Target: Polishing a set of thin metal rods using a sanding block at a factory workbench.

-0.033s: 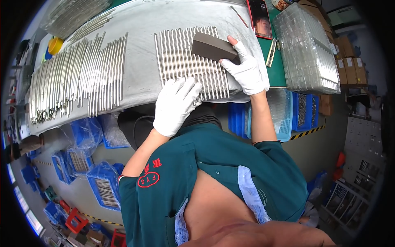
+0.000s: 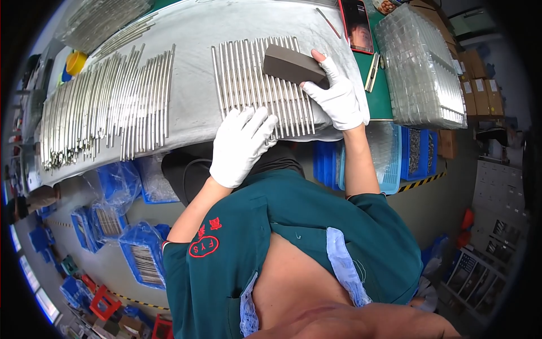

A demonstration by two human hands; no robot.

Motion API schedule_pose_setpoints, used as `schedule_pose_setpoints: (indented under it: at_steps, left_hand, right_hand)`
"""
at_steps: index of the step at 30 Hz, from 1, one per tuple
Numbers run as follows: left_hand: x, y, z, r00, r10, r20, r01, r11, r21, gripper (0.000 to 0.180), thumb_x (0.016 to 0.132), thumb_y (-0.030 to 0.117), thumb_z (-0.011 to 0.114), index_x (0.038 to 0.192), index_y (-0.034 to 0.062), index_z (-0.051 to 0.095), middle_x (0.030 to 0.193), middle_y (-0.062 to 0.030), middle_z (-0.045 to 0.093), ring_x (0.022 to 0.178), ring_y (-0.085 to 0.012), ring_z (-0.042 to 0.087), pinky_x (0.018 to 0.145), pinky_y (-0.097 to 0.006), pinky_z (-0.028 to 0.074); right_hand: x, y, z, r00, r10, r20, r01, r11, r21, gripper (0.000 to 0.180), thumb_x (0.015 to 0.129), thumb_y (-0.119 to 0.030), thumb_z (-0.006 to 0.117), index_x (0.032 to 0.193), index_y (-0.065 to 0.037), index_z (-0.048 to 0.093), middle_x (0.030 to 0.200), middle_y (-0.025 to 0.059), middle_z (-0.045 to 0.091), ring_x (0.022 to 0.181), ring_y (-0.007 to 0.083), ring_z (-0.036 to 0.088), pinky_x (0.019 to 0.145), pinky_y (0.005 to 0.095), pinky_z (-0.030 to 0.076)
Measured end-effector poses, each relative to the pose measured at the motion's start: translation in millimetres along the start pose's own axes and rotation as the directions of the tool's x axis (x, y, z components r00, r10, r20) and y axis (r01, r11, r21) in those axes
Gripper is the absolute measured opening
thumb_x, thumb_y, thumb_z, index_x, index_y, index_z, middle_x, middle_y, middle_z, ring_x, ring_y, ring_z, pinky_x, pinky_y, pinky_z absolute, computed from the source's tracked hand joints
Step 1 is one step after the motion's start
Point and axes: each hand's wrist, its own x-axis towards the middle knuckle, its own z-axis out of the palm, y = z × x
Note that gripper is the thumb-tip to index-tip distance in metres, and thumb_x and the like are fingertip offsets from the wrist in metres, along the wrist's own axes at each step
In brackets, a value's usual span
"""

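A row of several thin metal rods [image 2: 243,73] lies side by side on a grey cloth [image 2: 192,39] spread over the table. My right hand [image 2: 339,96], in a white glove, grips a dark grey-brown rectangular block [image 2: 293,65] and presses it on the right part of the row. My left hand [image 2: 240,144], also gloved in white, lies flat with fingers spread at the rods' near ends by the table's front edge. It holds nothing.
A much larger batch of rods [image 2: 107,107] covers the cloth's left side. Stacked clear plastic trays [image 2: 423,68] stand at the right, a red-cased phone [image 2: 357,22] behind the block. Blue crates [image 2: 418,152] and blue bags of rods [image 2: 141,260] sit below.
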Motion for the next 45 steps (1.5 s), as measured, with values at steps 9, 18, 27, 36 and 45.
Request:
schedule_pose_setpoints:
  at_steps: [9,18,27,36,45]
  left_hand:
    - [-3,-4,4,0.998,0.058,-0.035,-0.060,0.995,-0.084,0.041,0.070,0.015,0.070,0.110,0.0063,0.063,0.110,-0.0091,0.063,0.099,-0.0259,0.060,0.081,-0.040,0.048]
    - [-3,-5,2,0.994,0.101,-0.034,-0.104,0.986,-0.132,0.032,0.075,0.020,0.072,0.104,0.0070,0.064,0.107,-0.0077,0.063,0.087,-0.0241,0.062,0.072,-0.035,0.050]
    - [1,-4,3,0.985,0.116,-0.129,-0.136,0.979,-0.152,0.029,0.077,0.022,0.071,0.100,0.0073,0.060,0.098,-0.0072,0.062,0.081,-0.0232,0.062,0.067,-0.035,0.049]
    - [5,-1,0,0.996,0.088,-0.032,-0.092,0.983,-0.161,0.022,0.081,0.020,0.065,0.093,0.0069,0.052,0.085,-0.0067,0.050,0.076,-0.0225,0.056,0.067,-0.035,0.045]
    - [5,-1,-4,0.999,0.035,0.035,-0.027,0.974,-0.227,0.020,0.082,0.023,0.063,0.085,0.0068,0.051,0.083,-0.0075,0.048,0.074,-0.0243,0.054,0.066,-0.035,0.044]
  right_hand:
    - [1,0,2,1.000,0.014,0.009,-0.014,0.999,0.033,0.061,0.080,-0.010,0.075,0.136,-0.008,0.052,0.121,0.0126,0.063,0.110,0.0191,0.060,0.097,0.0283,0.044]
    - [-1,0,0,0.998,0.036,-0.042,-0.039,0.997,-0.067,0.068,0.080,-0.015,0.076,0.141,-0.014,0.047,0.116,0.0165,0.066,0.103,0.0222,0.065,0.093,0.0281,0.046]
    - [1,-30,-13,0.916,-0.019,0.402,-0.051,0.985,0.162,0.051,0.079,-0.007,0.074,0.128,-0.004,0.058,0.125,0.0091,0.061,0.115,0.0183,0.056,0.100,0.0302,0.043]
    - [11,-27,-15,0.865,0.069,0.497,-0.224,0.939,0.260,0.048,0.082,-0.005,0.069,0.127,0.001,0.056,0.124,0.0107,0.060,0.116,0.0190,0.056,0.103,0.0311,0.041]
    - [7,-23,-11,0.923,-0.073,0.378,0.014,0.988,0.157,0.044,0.082,-0.012,0.070,0.125,-0.007,0.062,0.124,0.0119,0.063,0.115,0.0229,0.059,0.100,0.0309,0.044]
